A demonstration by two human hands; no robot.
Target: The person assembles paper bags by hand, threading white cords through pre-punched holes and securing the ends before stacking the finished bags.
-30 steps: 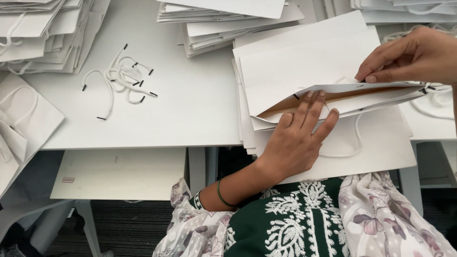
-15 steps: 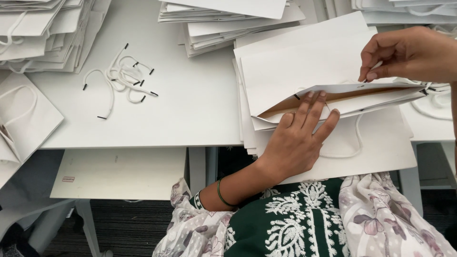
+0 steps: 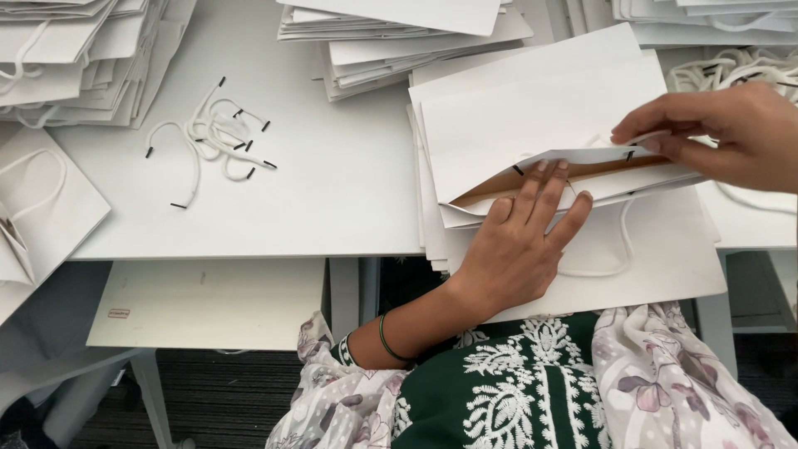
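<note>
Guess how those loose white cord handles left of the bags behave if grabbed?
The cord handles lie in slack curls, so probably floppy and very light. They overlap in a tangle, so lifting one likely drags others. The black tips look stiffer, and the table looks smooth, so a push would probably slide them.

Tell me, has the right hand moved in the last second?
Yes. The right hand slid slightly left along the open paper bag's top edge, judged against the bag stacks behind.

Bright, even light from above me washes the white bench [image 3: 332, 183]; shadows are soft, focus sharp, no glare or blur.
</note>
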